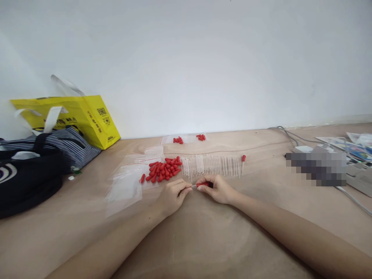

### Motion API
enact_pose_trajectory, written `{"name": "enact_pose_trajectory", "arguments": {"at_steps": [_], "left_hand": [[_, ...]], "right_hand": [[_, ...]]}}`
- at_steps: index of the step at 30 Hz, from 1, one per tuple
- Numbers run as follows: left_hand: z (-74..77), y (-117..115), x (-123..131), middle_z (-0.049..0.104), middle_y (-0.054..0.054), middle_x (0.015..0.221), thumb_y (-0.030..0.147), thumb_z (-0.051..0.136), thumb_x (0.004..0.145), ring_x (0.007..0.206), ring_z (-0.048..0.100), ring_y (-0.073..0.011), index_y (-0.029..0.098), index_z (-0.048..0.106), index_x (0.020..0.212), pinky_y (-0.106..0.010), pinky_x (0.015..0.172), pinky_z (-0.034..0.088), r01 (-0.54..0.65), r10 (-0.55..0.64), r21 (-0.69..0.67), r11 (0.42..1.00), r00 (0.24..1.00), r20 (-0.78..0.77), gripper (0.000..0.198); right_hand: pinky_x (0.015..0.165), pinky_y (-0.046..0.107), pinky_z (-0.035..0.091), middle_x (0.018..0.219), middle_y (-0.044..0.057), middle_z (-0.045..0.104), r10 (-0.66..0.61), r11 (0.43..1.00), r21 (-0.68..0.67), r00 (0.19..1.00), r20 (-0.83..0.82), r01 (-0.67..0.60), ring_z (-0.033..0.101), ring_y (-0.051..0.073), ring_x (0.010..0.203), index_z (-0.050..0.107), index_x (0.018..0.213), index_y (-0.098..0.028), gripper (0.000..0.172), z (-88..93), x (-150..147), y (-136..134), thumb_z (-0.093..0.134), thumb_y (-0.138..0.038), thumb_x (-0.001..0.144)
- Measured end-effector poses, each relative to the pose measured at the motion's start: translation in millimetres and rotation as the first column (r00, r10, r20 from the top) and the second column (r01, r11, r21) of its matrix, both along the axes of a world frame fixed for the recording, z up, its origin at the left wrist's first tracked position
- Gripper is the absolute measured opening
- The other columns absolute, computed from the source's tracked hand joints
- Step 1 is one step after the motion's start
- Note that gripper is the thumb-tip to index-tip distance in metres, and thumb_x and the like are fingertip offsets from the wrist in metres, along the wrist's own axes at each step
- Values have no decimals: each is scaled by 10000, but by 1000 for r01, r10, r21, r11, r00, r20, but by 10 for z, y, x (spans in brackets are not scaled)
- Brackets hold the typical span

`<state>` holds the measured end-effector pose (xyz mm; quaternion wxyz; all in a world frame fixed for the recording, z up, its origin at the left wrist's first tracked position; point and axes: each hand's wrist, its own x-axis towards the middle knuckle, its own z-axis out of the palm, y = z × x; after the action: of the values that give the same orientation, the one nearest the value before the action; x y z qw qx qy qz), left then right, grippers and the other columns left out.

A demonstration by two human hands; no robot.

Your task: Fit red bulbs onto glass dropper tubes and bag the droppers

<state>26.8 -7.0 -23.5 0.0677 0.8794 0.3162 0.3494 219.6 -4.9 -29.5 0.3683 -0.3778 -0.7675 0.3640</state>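
With the left hand (176,195), pinches a thin tube (194,186) between thumb and fingers; with the right hand (216,188), grasps a red bulb (202,185) at the tube's right end. Located over the middle of the table (188,240), nearer than the laid-out stock; cannot tell whether touching the surface. Runs lengthwise from left to right, roughly parallel to the far edge, with tube and bulb in line. Shows pale and slender along the tube, plain red at the bulb. Partly hidden by the fingers at both ends; cannot tell the depth of fit.

Just beyond the hands: a row of tubes (209,166), side by side, long axes toward the far edge. At the row's right end: a capped dropper (243,159), red end toward the far edge. At the row's left end: a heap of red bulbs (164,170), pointing in mixed directions. Left of the heap: clear bags (124,188), overlapping.

Close to the far edge: two small red clusters (178,140) on clear plastic. Toward the far edge's left end: a yellow bag (99,116), a striped bag (80,149) and a black bag (31,178), crowded together. Toward the right: a printed packet (354,147) and a white cable (353,198).
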Motion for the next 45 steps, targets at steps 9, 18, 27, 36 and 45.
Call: {"name": "enact_pose_trajectory", "arguments": {"at_steps": [9, 18, 27, 36, 45], "left_hand": [[-30, -12, 2, 564, -24, 671, 196, 440, 833, 597, 530, -108, 131, 602, 837, -209, 544, 428, 4, -2, 43, 999, 999, -38, 175], [-30, -10, 27, 567, -28, 681, 205, 414, 846, 617, 536, -116, 134, 593, 812, -217, 549, 427, -22, 26, 66, 998, 997, -67, 196], [15, 23, -26, 628, 0, 670, 231, 467, 833, 624, 533, -136, 177, 601, 829, -285, 592, 352, -91, 169, 371, 924, 968, -186, 144], [49, 7, -25, 651, -31, 724, 123, 452, 828, 706, 600, -132, 117, 579, 802, -303, 738, 455, 26, 145, 599, 801, 961, -235, 129], [52, -1, -20, 662, -57, 745, 72, 430, 818, 763, 626, -147, 93, 573, 800, -345, 819, 500, 65, 79, 616, 785, 976, -204, 146]], "right_hand": [[646, 232, 418, 732, 23, 619, -27, 942, 336, 993, 114, -13, 545, 117, 683, 597, 785, -175, 105, -2, -2, -27, 504, -222, 773], [669, 253, 391, 747, 29, 622, -64, 910, 414, 979, 193, -22, 537, 128, 698, 571, 796, -173, 97, -21, -27, -1, 488, -221, 787], [667, 286, 314, 774, 22, 632, -231, 821, 569, 938, 260, 45, 523, 138, 726, 583, 853, -194, 126, -46, 92, -2, 478, -249, 808], [772, 334, 328, 732, 23, 662, -374, 526, 850, 903, 212, 18, 538, 147, 758, 605, 893, -179, 158, 1, 53, -56, 468, -195, 817], [834, 347, 351, 749, 23, 673, -262, 505, 863, 955, 138, 13, 569, 145, 821, 592, 903, -179, 157, -1, 5, -63, 468, -170, 806]]}}
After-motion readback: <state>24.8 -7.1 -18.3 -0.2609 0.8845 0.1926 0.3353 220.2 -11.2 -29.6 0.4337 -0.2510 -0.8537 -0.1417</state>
